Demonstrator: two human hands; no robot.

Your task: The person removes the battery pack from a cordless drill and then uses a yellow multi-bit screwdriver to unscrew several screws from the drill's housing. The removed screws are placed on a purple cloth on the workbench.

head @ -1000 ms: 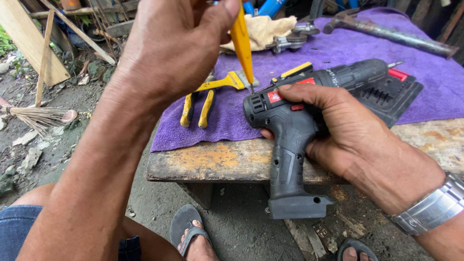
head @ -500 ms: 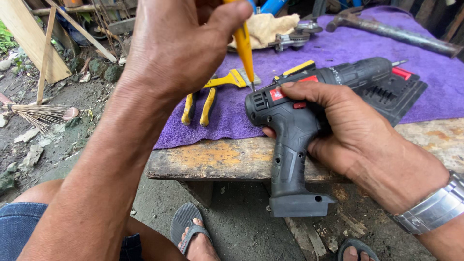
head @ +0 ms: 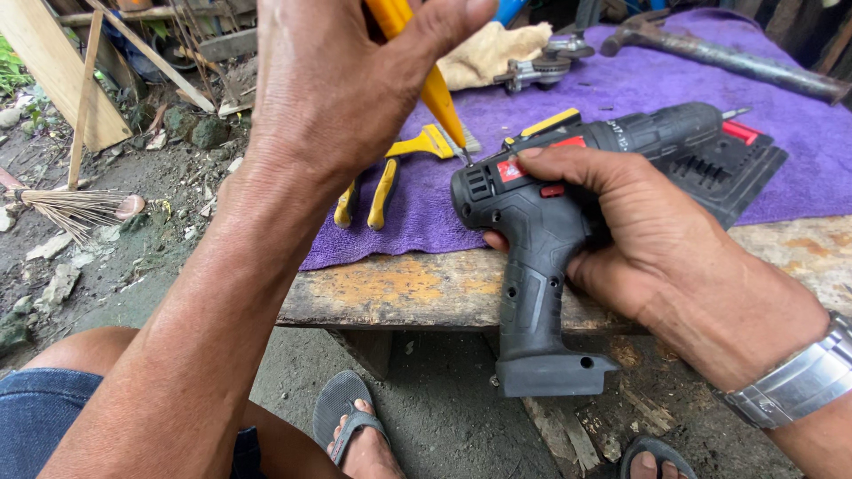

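My right hand (head: 657, 239) grips a black cordless drill (head: 541, 257) lying on its side at the front edge of a wooden bench (head: 426, 288), handle hanging off the edge. My left hand (head: 346, 80) holds a yellow-handled screwdriver (head: 430, 84) upright, its tip set on the rear top of the drill body near a red label. The drill's chuck with a bit (head: 732, 113) points to the right, over a black battery pack (head: 728, 168).
A purple cloth (head: 621, 89) covers the bench. On it lie yellow-handled pliers (head: 382, 182), a hammer (head: 710, 49), a metal tool (head: 541, 66) and a beige rag (head: 488, 49). Wooden planks (head: 62, 80) and a broom (head: 71, 208) lie on the dirt at left. My sandalled foot (head: 355, 435) is below.
The view has shifted slightly. The screwdriver tip stays on the drill's rear top, and both hands keep their grips.
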